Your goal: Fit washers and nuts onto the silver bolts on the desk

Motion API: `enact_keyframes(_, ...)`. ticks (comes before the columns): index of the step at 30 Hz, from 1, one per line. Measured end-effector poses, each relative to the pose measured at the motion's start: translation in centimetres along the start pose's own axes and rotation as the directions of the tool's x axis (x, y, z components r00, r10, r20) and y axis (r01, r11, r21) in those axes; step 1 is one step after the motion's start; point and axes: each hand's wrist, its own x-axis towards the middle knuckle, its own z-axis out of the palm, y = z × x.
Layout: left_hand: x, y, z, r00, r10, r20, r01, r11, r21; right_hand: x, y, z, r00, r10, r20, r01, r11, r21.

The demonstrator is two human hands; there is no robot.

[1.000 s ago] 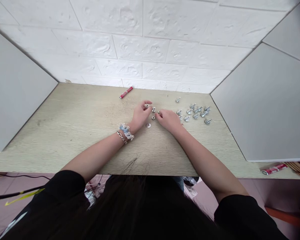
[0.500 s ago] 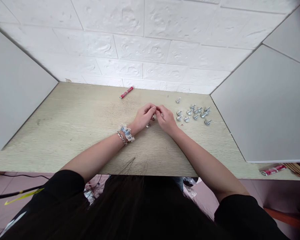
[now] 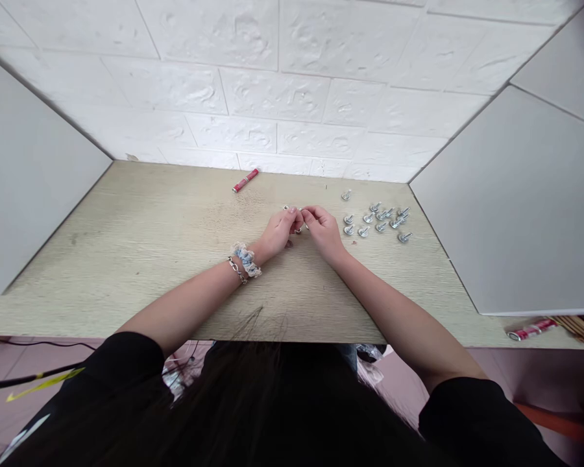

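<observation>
My left hand and my right hand meet over the middle of the table, fingertips almost touching. Both are closed in a pinch. Small bits of shiny metal show between and under the fingers; what kind of part they belong to is mostly hidden. Another small metal piece shows just beyond the left fingers. Right of my right hand stand several silver bolts with wide round washers or flanges, most with their shanks tilted upward. One bolt stands apart, farther back.
A red tube-shaped object lies near the white brick-patterned wall. Grey panels border the pale wooden table on both sides. Another red cylinder lies at the front right, beside a bundle of thin brown sticks.
The fingers have shifted slightly, and the left fingers have rolled a little. A small metal piece now shows beyond the left fingertips. The bolts on the table have stayed put.
</observation>
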Motion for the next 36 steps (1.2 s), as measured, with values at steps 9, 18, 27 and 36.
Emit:
enact_keyframes(9, -0.2, 0.1, 0.0, 0.986, 0.129, 0.108, -0.142, 0.981, 0.129, 1.0, -0.1, -1.4, 0.999, 0.019, 0.027, -0.018, 0.999, -0.044)
enact_keyframes(18, 0.1, -1.7, 0.4, 0.958, 0.220, -0.185, -0.209, 0.975, 0.074, 1.4, 0.4, -1.5, 0.994, -0.093, -0.048, 0.085, 0.984, -0.157)
enact_keyframes(27, 0.7, -3.7, 0.1, 0.842, 0.533, -0.082, -0.466, 0.796, 0.385, 0.2, 0.7, -0.3, 0.962, -0.238, 0.135, 0.254, 0.596, -0.761)
enact_keyframes(36, 0.5, -3.4, 0.0, 0.840, 0.542, 0.023, -0.476, 0.717, 0.509, -0.4, -0.2, -0.2, 0.919, -0.359, 0.162, 0.360, 0.600, -0.715)
